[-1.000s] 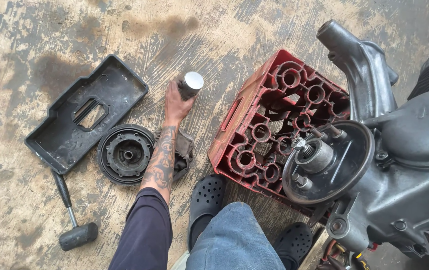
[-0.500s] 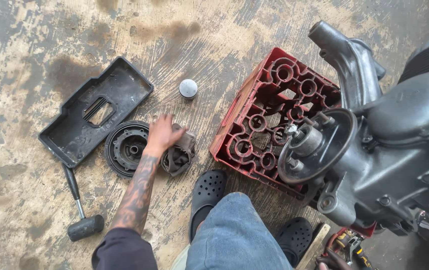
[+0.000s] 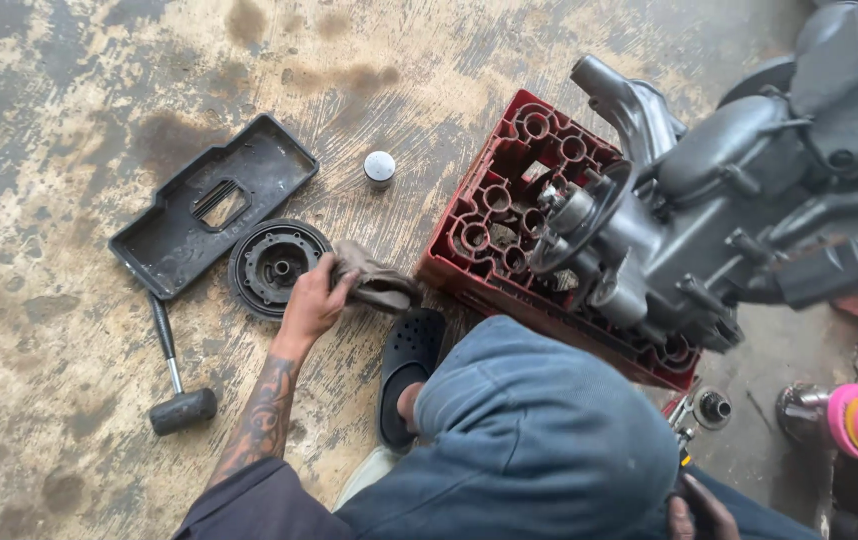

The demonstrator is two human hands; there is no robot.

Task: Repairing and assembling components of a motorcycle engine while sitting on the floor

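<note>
1. Rag [image 3: 374, 283], a crumpled grey-brown cloth, lies on the stained concrete floor [image 3: 69, 100] between a round black pulley-like disc [image 3: 275, 265] and a red plastic crate [image 3: 509, 240].
2. Left hand [image 3: 311, 303] has its fingers closed on the rag's left end, with the tattooed forearm reaching out from the lower edge of the view.
3. Right hand [image 3: 697, 512] shows only in part at the bottom edge, beside the blue trouser leg; I cannot tell whether it is open or holding anything.
4. Just left of the left hand sits the disc, touching the corner of a flat black plastic cover [image 3: 211, 205].
5. A small silver-topped cylinder [image 3: 380, 168] stands alone on the floor above the rag, apart from it.
6. A black mallet [image 3: 177, 385] lies below the cover, head toward the viewer.
7. A dark grey engine assembly [image 3: 729, 210] rests on the crate.
8. A black clog [image 3: 407, 365] is on the person's foot, just below the rag.
</note>
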